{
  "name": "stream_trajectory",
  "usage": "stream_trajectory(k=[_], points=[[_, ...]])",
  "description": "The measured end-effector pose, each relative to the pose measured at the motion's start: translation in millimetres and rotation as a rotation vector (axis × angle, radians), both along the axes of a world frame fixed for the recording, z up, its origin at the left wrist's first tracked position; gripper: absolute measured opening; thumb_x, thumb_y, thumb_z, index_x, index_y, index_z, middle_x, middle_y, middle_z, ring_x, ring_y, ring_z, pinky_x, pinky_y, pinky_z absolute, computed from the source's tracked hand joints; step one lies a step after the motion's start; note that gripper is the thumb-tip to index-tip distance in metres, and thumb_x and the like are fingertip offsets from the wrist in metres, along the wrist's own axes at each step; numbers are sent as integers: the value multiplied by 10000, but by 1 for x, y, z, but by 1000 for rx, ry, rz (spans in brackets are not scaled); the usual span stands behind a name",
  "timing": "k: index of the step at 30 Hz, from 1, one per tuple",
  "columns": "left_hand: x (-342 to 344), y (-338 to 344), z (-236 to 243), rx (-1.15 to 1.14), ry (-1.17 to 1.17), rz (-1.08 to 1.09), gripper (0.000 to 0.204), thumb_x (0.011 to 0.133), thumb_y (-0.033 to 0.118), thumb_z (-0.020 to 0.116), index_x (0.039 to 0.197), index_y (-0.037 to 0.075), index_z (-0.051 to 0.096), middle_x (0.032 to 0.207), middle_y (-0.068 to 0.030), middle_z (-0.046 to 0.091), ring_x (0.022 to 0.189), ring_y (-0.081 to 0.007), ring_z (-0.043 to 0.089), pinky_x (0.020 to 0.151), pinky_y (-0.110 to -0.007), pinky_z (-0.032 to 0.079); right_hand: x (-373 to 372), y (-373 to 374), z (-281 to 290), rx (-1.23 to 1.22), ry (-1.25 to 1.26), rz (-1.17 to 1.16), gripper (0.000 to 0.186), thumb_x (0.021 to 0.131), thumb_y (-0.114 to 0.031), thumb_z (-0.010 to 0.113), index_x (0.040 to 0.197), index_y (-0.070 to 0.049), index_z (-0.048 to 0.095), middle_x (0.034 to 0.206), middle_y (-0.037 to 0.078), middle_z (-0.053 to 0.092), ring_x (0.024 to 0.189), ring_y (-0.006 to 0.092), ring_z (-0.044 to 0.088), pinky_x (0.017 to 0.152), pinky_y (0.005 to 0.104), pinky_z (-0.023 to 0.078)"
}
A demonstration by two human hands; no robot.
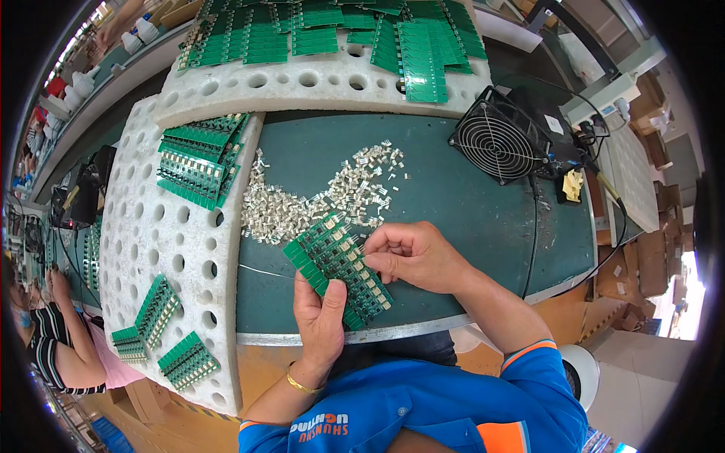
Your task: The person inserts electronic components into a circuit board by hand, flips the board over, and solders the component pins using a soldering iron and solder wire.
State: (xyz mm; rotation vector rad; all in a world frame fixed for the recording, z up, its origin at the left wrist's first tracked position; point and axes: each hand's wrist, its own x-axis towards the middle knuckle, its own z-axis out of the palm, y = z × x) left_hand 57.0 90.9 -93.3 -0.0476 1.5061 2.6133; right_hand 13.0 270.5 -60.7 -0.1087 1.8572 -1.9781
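Note:
A green circuit board panel point(332, 253) with rows of small pale and black parts lies tilted in my left hand point(321, 313). My left thumb presses on its near face, and the fingers pass beneath it. Over the panel's right edge, my right hand point(414, 258) has its thumb and fingertips pinched together close to the mounted parts. Whatever sits in that pinch is too small to make out. Just beyond the panel, a heap of small whitish connectors with metal pins point(276, 215) spreads across the green work mat point(445, 208).
White perforated foam point(192, 260) on the left carries several boards point(198, 162). Another foam slab point(332, 84) at the back holds many green panels point(419, 60). A black fan point(498, 140) and its cable point(535, 234) stand right. A co-worker's arm point(72, 332) shows far left.

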Motion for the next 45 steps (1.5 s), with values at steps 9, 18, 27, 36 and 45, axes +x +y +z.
stream_trajectory(k=[9,18,27,36,45], points=[[0,-5,-5,-45,-12,-39,421,988,154,522,1365,49,367,1234,-90,561,1082,-167,572,934,-327,481,-1,2,4,108,5,31,139,898,-135,647,886,3,657,724,25,642,610,84,594,553,245,468],[-1,-4,0,26,-19,-38,401,993,159,522,1351,35,394,1201,-61,569,1045,-111,550,931,-286,454,0,1,2,138,27,109,225,934,-209,594,840,-12,644,644,14,610,579,78,594,538,248,454],[0,-6,-4,5,2,-45,393,996,139,494,1360,55,375,1228,-76,560,1084,-152,561,933,-319,472,3,-1,2,157,93,100,204,942,-203,611,847,-24,634,662,-15,593,563,59,569,509,227,447],[0,-4,1,19,-17,-27,406,989,150,528,1354,41,390,1201,-58,569,1042,-107,551,923,-278,457,4,-3,-6,271,196,79,180,925,-169,615,821,-22,606,651,-11,585,585,47,505,514,237,408],[0,-1,-2,83,-53,42,384,1014,151,452,1376,64,361,1219,-74,563,1056,-153,583,905,-319,497,1,3,5,290,277,-146,187,881,-194,654,813,-22,630,626,46,569,543,98,505,503,295,402]])
